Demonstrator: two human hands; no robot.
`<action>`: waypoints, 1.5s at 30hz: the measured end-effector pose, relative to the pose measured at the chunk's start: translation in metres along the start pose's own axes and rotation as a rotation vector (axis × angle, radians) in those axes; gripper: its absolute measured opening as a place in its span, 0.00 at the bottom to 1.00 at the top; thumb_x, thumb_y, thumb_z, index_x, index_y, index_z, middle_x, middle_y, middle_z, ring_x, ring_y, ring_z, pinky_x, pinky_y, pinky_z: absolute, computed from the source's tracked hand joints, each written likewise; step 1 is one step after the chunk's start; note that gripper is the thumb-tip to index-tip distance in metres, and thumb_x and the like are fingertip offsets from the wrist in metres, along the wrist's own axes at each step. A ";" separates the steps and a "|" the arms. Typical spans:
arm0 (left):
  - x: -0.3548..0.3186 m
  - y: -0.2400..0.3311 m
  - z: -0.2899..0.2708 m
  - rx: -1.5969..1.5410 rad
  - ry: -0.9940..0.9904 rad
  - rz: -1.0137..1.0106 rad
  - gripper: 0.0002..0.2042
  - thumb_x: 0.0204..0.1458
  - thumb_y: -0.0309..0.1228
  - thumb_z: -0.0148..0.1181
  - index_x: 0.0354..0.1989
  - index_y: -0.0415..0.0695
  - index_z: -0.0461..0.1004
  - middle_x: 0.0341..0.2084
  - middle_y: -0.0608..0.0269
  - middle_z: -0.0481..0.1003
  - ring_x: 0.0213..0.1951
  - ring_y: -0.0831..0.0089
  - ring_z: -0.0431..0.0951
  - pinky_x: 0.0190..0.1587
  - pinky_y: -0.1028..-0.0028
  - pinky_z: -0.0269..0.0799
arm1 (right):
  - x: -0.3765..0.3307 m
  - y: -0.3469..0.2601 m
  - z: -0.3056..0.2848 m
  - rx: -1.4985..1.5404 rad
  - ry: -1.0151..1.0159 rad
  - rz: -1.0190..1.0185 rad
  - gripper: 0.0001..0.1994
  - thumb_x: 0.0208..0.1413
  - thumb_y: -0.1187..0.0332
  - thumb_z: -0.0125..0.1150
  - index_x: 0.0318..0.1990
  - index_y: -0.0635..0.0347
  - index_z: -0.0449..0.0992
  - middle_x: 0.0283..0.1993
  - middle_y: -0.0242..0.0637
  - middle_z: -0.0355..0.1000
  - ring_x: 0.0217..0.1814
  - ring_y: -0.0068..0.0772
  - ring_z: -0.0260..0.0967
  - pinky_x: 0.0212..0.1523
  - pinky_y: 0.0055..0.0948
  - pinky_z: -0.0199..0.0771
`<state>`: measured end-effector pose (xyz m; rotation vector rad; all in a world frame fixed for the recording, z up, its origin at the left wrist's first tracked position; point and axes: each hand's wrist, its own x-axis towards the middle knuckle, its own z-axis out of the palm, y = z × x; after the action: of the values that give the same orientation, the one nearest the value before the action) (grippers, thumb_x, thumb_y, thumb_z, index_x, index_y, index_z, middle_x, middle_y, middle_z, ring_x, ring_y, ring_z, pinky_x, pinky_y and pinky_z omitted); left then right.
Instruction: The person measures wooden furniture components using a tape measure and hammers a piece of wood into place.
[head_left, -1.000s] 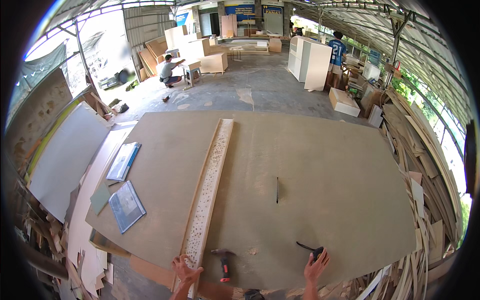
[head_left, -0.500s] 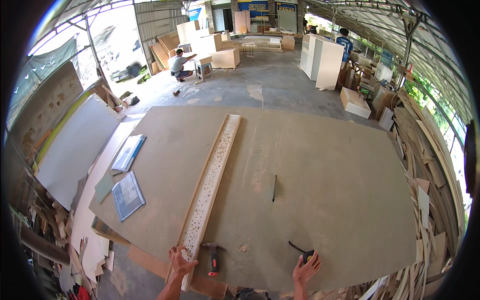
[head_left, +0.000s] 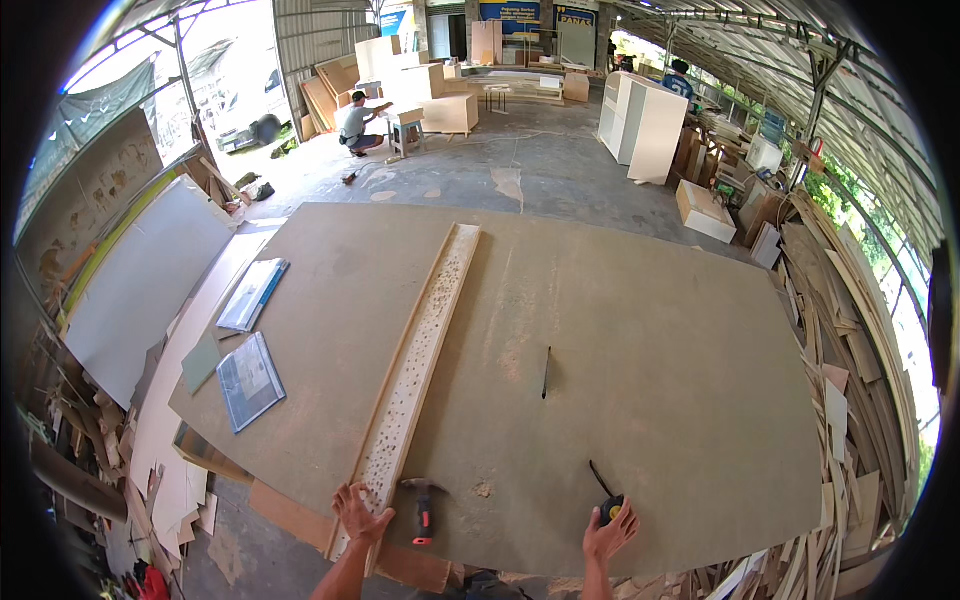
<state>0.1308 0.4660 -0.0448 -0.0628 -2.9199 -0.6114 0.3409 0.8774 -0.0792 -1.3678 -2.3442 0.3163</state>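
Note:
A long, narrow wooden piece with raised edges and a pale, dark-speckled inner face lies lengthwise on the large brown tabletop panel. My left hand rests on its near end, fingers spread and thumb out to the right. A hammer with a black and red handle lies just right of that hand. Farther right, my right hand has its thumb and fingers around a black and yellow tape measure, whose dark strap trails toward the upper left. A thin dark pencil-like stick lies mid-panel.
Plastic-sleeved papers and a blue-edged packet lie on the panel's left. Scrap wood strips are piled along the right. Beyond, a person squats by a stool, and another stands behind a white cabinet.
The whole view has shifted slightly. My left hand stays at the wooden piece's near end and my right hand stays around the tape measure. The person behind the cabinet appears lower.

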 end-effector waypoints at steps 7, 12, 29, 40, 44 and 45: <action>-0.001 0.000 -0.003 0.010 -0.052 -0.006 0.36 0.25 0.42 0.73 0.47 0.48 0.64 0.48 0.54 0.61 0.56 0.52 0.58 0.60 0.55 0.51 | -0.002 -0.001 -0.003 0.013 0.043 -0.084 0.34 0.55 0.56 0.63 0.66 0.60 0.59 0.59 0.49 0.63 0.64 0.54 0.55 0.62 0.52 0.52; -0.001 -0.002 0.000 -0.010 -0.052 0.021 0.36 0.24 0.44 0.72 0.47 0.48 0.64 0.48 0.54 0.61 0.56 0.52 0.58 0.60 0.54 0.52 | -0.006 -0.030 0.000 0.344 0.011 -0.187 0.34 0.55 0.52 0.63 0.64 0.63 0.60 0.56 0.50 0.65 0.60 0.55 0.58 0.62 0.51 0.53; -0.013 0.064 -0.026 -0.738 -0.055 0.034 0.15 0.48 0.31 0.66 0.44 0.40 0.75 0.47 0.52 0.73 0.52 0.58 0.71 0.56 0.62 0.63 | -0.073 -0.167 -0.037 1.017 -0.686 -0.469 0.23 0.43 0.62 0.76 0.44 0.62 0.74 0.38 0.42 0.75 0.39 0.32 0.75 0.43 0.31 0.75; -0.044 0.122 -0.046 -1.022 -0.779 0.150 0.15 0.53 0.30 0.68 0.46 0.37 0.76 0.36 0.62 0.78 0.40 0.77 0.77 0.46 0.74 0.73 | -0.073 -0.156 -0.040 1.010 -0.630 -0.695 0.23 0.41 0.66 0.74 0.46 0.61 0.71 0.41 0.44 0.74 0.42 0.45 0.76 0.43 0.37 0.76; -0.040 0.114 -0.036 -1.079 -0.880 0.059 0.12 0.51 0.29 0.69 0.41 0.39 0.76 0.35 0.64 0.78 0.39 0.78 0.77 0.44 0.75 0.73 | -0.075 -0.150 -0.045 0.952 -0.648 -0.723 0.22 0.42 0.65 0.74 0.45 0.59 0.73 0.40 0.42 0.73 0.40 0.46 0.75 0.42 0.37 0.76; -0.038 0.113 -0.034 -1.022 -0.904 0.073 0.12 0.50 0.29 0.70 0.40 0.39 0.76 0.35 0.64 0.78 0.39 0.78 0.77 0.44 0.76 0.73 | -0.075 -0.147 -0.044 0.953 -0.650 -0.728 0.22 0.42 0.65 0.74 0.45 0.59 0.73 0.40 0.42 0.73 0.40 0.46 0.75 0.42 0.37 0.76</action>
<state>0.1812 0.5552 0.0243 -0.7068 -2.8491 -2.4994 0.2790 0.7393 0.0003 0.0729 -2.3667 1.5341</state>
